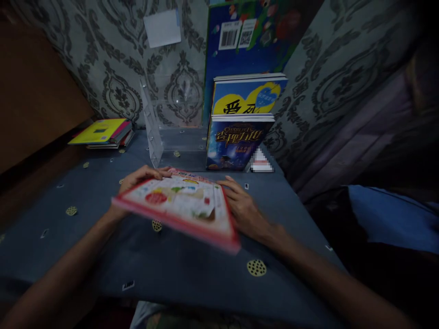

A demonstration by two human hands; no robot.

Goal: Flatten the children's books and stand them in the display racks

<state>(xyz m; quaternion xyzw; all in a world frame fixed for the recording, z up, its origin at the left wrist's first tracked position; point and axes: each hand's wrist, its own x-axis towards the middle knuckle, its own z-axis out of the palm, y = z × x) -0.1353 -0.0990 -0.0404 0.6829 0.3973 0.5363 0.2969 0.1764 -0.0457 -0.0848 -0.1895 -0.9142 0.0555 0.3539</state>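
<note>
A red-and-white book [185,201] with a colourful cover is tilted above the dark tablecloth, its near edge blurred. My left hand [142,178] grips its far left corner, the thumb hidden beneath or behind it. Along the right edge my right hand [242,201] holds the book, fingers reaching to its far right corner. Beyond the hands is a clear plastic book stand [152,128]. Upright at its right side are a dark blue book [236,141], blue-and-yellow books [248,93] behind it and a tall blue book [219,59] at the back.
A stack of books with a yellow one on top [101,131] lies at the back left. A small white triangular object [262,161], partly pixelated, stands right of the stand. The patterned tablecloth [192,274] covers the table. A brown wooden panel [37,82] rises at left.
</note>
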